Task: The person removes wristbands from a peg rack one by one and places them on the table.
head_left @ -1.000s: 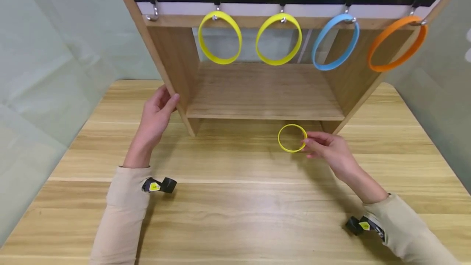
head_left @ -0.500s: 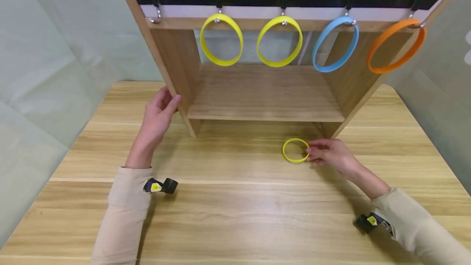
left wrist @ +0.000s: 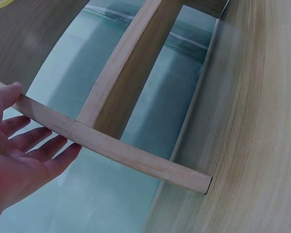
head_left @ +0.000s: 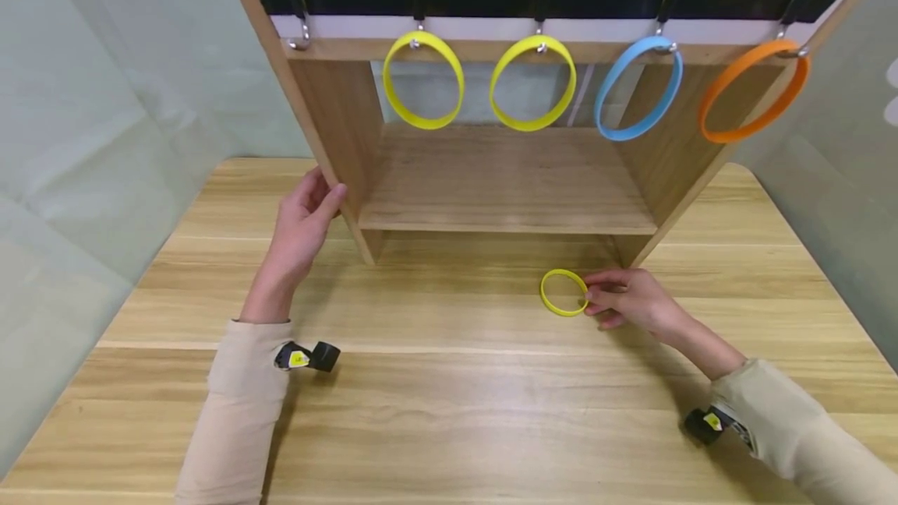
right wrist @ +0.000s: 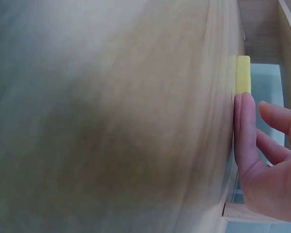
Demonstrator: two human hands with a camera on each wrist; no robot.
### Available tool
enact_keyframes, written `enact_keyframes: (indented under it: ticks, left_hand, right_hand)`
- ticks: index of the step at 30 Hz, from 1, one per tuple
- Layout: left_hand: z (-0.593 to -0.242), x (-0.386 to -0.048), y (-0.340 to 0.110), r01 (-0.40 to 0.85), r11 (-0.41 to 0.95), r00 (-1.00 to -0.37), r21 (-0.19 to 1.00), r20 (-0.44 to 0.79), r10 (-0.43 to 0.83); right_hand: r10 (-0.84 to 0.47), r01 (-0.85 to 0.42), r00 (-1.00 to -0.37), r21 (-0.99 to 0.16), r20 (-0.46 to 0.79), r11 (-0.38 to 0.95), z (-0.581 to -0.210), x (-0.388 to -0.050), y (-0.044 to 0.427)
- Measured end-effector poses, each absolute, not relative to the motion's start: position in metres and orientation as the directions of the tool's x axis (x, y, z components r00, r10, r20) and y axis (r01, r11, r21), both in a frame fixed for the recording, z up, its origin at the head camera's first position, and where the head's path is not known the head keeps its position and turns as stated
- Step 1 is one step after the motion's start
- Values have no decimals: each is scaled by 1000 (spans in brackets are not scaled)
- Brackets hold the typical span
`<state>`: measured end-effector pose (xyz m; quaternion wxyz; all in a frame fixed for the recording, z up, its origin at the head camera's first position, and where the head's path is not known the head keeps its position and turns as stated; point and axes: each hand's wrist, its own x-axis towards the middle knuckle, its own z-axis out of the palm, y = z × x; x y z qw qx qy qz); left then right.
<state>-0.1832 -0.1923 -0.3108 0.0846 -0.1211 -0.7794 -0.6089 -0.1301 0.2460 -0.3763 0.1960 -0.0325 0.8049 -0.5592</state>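
A thin yellow ring [head_left: 542,291] lies low at the tabletop in front of the shelf's right foot. My right hand [head_left: 641,305] pinches its right edge; in the right wrist view the yellow ring [right wrist: 243,73] is seen edge-on against the table, past the fingertips. Exactly how thumb and fingers meet on it is partly hidden. My left hand [head_left: 300,228] grips the left side panel of the wooden shelf [head_left: 505,178]. The left wrist view shows that hand's thumb on one side of the panel edge [left wrist: 126,152], with the fingers spread along the other.
Several hooks line the shelf's upper bar. Two yellow rings [head_left: 457,80] [head_left: 573,84], a blue ring [head_left: 603,104] and an orange ring [head_left: 708,104] hang there. The leftmost hook [head_left: 302,39] carries no ring. The wooden table [head_left: 456,427] extends around the shelf.
My right hand has lowered the yellow ring from an upright pose onto the table, slightly nearer to me, and tilted it flatter. The left hand stays on the panel.
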Motion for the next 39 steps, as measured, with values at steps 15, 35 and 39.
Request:
enact_keyframes:
  ticks: [15, 35, 39]
  left_hand:
    - [-314, -183, -191, 289, 217, -957, 932, 275, 94]
    - [-314, -184, -191, 292, 216, -956, 932, 280, 85]
    - [-313, -184, -192, 291, 216, -957, 932, 280, 81]
  right_hand:
    - [-200, 40, -965, -852, -168, 522, -359, -131, 248]
    - [-277, -230, -954, -869, 112, 438, -263, -123, 197]
    - [-308, -291, -937, -854, 164, 430, -242, -121, 182]
